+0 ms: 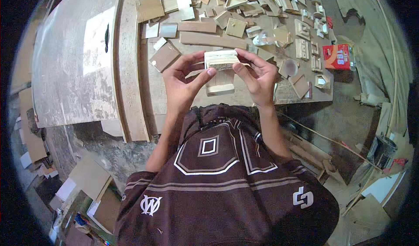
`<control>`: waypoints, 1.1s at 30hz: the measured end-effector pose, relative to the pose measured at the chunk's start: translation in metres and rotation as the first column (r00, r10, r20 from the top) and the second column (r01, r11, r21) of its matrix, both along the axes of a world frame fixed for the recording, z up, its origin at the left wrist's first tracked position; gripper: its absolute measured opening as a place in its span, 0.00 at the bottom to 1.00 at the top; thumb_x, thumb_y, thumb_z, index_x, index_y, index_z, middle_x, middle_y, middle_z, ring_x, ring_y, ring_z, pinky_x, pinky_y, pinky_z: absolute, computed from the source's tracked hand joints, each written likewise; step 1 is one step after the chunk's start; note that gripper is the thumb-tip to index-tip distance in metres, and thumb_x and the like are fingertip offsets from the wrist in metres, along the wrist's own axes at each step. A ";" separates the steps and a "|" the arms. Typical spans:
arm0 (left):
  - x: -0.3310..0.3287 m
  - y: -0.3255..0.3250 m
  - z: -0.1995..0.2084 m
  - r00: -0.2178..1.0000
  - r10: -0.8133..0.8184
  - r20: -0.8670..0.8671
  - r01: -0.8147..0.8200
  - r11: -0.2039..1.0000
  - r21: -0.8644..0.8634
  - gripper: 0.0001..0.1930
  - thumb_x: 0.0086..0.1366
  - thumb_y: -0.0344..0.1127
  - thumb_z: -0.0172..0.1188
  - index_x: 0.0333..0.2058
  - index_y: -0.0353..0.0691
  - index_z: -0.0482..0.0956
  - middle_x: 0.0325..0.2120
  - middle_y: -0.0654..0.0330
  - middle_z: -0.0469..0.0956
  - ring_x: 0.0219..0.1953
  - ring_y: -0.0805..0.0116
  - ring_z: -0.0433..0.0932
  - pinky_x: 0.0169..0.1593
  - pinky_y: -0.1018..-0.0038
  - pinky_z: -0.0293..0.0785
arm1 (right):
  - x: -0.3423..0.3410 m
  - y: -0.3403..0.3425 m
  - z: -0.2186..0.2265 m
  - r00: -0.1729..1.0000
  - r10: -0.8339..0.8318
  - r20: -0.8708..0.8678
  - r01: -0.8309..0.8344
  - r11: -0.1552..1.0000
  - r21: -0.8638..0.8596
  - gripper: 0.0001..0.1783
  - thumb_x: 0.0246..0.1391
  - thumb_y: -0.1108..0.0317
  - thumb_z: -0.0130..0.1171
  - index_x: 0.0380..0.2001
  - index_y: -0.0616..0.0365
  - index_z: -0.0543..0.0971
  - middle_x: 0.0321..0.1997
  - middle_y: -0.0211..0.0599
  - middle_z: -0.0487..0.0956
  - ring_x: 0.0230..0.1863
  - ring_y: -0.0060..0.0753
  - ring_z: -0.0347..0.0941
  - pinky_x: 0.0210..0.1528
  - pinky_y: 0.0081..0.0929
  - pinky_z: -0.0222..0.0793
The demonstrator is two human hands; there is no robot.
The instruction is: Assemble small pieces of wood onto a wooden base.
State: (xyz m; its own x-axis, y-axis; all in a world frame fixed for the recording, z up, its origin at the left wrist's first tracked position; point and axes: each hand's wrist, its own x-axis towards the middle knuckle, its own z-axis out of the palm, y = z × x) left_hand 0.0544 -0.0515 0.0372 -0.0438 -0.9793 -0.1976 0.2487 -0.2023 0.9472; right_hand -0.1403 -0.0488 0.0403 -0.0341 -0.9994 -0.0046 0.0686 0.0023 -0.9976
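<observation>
Both hands hold a small wooden piece (221, 61) up over the near edge of the work table. It is pale wood built from stacked strips, with a rough, darker front edge. My left hand (185, 73) grips its left end, thumb in front and fingers behind. The right end sits between the thumb and fingers of my right hand (258, 73). Just below it, a browner flat part and a pale wooden strip (220, 90) show; whether they join the held piece, I cannot tell.
Loose wood offcuts and long brown boards (213, 39) cover the table beyond my hands. Small assembled wooden pieces (302, 48) stand in rows at the right, near a red box (337, 57). A large worn panel (78, 67) lies at the left. Scraps litter the floor.
</observation>
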 end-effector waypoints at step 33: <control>-0.003 -0.001 0.004 0.999 0.028 -0.025 -0.027 0.999 0.041 0.24 0.52 0.28 0.76 0.48 0.29 0.82 0.41 0.50 0.84 0.42 0.67 0.83 0.48 0.71 0.80 | -0.004 0.006 0.002 0.993 -0.068 -0.098 0.069 0.998 0.006 0.20 0.57 0.66 0.68 0.50 0.68 0.81 0.46 0.42 0.82 0.47 0.28 0.79 0.48 0.23 0.76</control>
State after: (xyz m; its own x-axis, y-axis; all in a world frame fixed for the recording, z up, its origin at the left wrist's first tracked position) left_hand 0.0509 -0.0529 0.0407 -0.0227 -0.9715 -0.2360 0.2782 -0.2328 0.9319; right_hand -0.1439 -0.0429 0.0420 -0.1033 -0.9946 -0.0077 -0.0284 0.0107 -0.9995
